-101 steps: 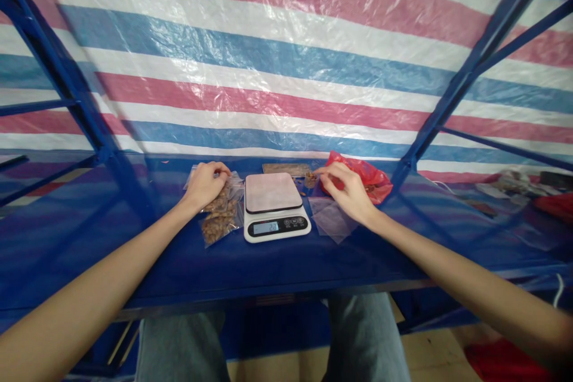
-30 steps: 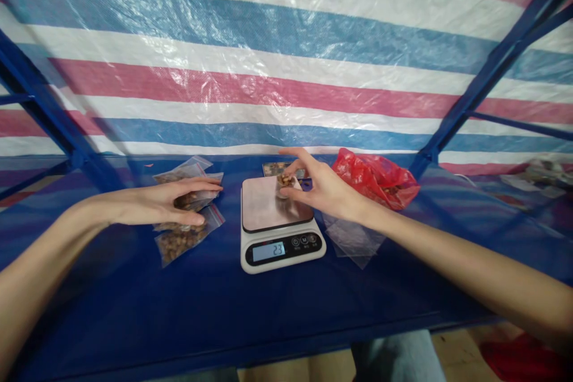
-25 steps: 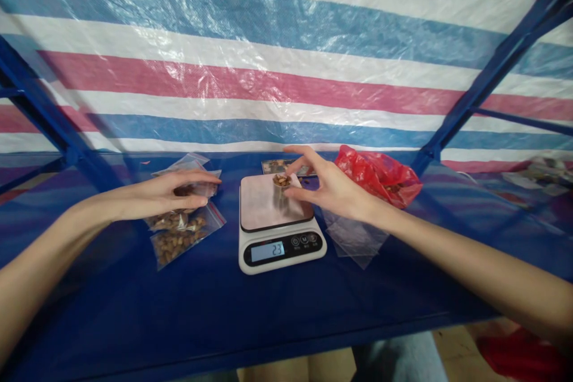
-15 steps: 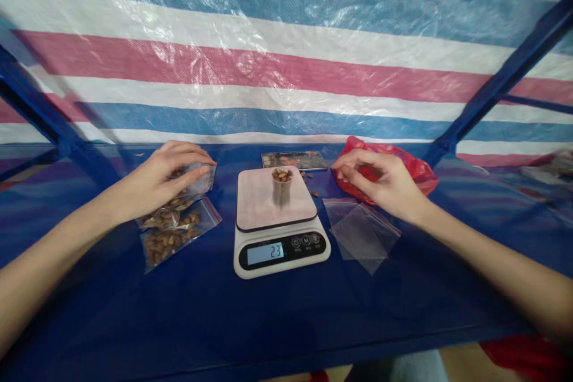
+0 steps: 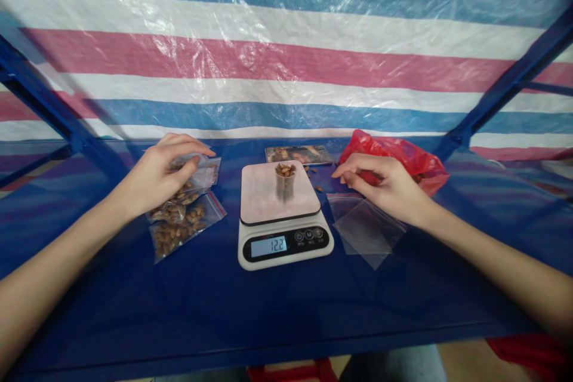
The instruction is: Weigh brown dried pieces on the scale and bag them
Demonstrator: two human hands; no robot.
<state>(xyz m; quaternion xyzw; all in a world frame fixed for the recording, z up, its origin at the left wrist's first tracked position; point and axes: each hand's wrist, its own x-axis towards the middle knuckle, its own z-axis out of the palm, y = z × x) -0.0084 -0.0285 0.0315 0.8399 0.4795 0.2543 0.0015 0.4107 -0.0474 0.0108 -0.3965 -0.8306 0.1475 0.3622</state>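
A small clear cup (image 5: 285, 182) heaped with brown nuts or seeds stands upright on the pan of a white kitchen scale (image 5: 286, 245), whose display reads about 12.2. My left hand (image 5: 168, 167) rests over the small zip bags left of the scale, fingers stretched and thumb apart. One zip bag of brown nuts (image 5: 176, 230) lies in front of it; others are partly hidden beneath the hand. My right hand (image 5: 380, 182) hovers in front of a red plastic bag (image 5: 403, 158), fingers loosely curved with nothing visible between them. Empty clear zip bags (image 5: 369, 233) lie below it.
Behind the scale lies a flat, picture-printed rectangular item (image 5: 299, 154). A few loose nuts (image 5: 318, 188) are scattered to its right. Blue metal posts (image 5: 487, 86) flank the blue tabletop (image 5: 286, 304), and a striped plastic sheet (image 5: 268, 59) hangs behind.
The scale's reading has gone from about 2.3 to 12.2. The view has shifted slightly. Both hands stay nearly in place; the right hand's fingers have lowered and straightened a little.
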